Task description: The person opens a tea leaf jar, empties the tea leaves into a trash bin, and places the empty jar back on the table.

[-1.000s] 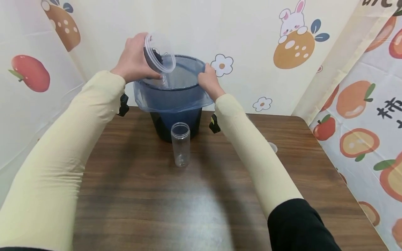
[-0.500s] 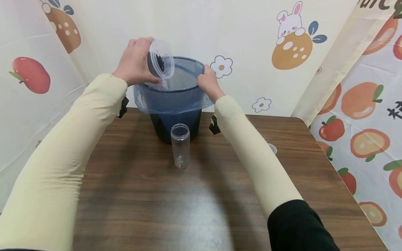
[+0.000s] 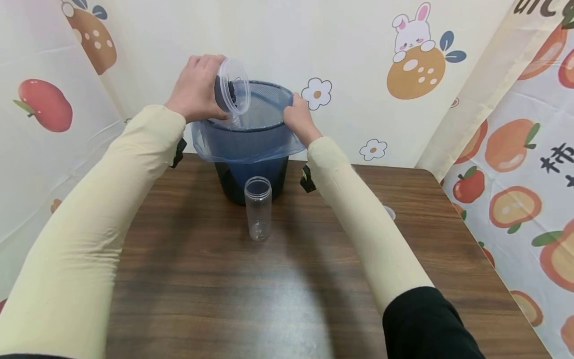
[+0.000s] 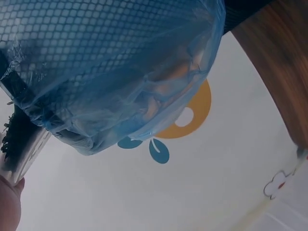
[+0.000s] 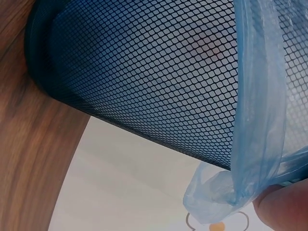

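My left hand (image 3: 197,89) grips a clear plastic container (image 3: 233,92) with dark contents, tipped on its side over the left rim of a black mesh bin (image 3: 251,149). A blue plastic bag (image 3: 242,142) lines the bin and folds over its rim. My right hand (image 3: 299,117) holds the bin's right rim and the bag edge. In the left wrist view the bag (image 4: 120,82) fills the top and a fingertip (image 4: 8,204) shows at the lower left. The right wrist view shows the mesh wall (image 5: 154,77), the bag edge (image 5: 255,120) and a fingertip (image 5: 284,204).
An empty clear plastic jar (image 3: 258,208) stands upright on the wooden table (image 3: 202,279) just in front of the bin. A small white round object (image 3: 389,211) lies partly hidden behind my right forearm. Printed curtains close in the back and both sides.
My left hand has tipped the clear container further over, so its mouth faces more sideways above the bin. The right hand and the bin have stayed put.
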